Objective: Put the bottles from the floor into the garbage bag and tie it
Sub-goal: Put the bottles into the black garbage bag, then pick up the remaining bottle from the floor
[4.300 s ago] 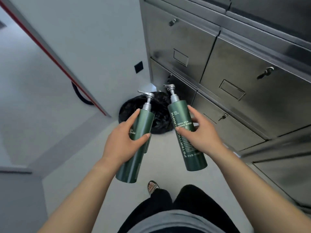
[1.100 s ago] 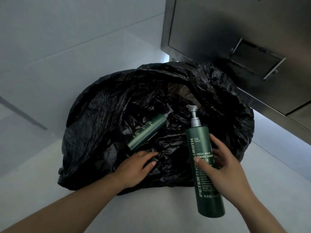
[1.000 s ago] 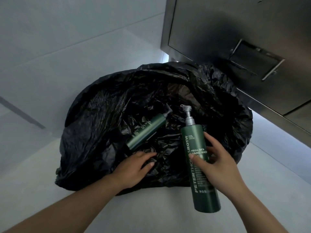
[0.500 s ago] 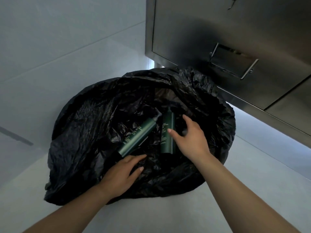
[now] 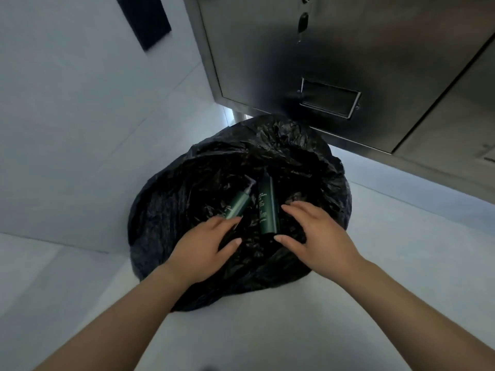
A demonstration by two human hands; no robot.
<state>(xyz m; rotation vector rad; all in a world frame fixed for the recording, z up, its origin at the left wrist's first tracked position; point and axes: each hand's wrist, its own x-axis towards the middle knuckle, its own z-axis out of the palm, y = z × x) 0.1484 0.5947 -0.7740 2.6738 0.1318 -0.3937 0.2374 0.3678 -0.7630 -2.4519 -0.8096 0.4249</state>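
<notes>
A black garbage bag (image 5: 171,210) lies open on the pale floor. Two dark green pump bottles lie inside it side by side: the left bottle (image 5: 237,204) slants with its pump up and to the right, the right bottle (image 5: 267,207) lies nearly straight. My left hand (image 5: 203,247) hovers over the bag's near rim just below the left bottle, fingers relaxed and holding nothing. My right hand (image 5: 316,236) is spread just right of the right bottle, apart from it, fingers straight.
A stainless steel cabinet (image 5: 348,62) with a recessed handle (image 5: 329,99) stands right behind the bag. A white wall (image 5: 80,129) with a black square plate (image 5: 144,20) is at the left. Pale floor (image 5: 401,236) stretches to the right and in front.
My right hand has let go of the second bottle, which now lies in the bag beside the first. Both hands have drawn back toward the near rim. The view has tilted up.
</notes>
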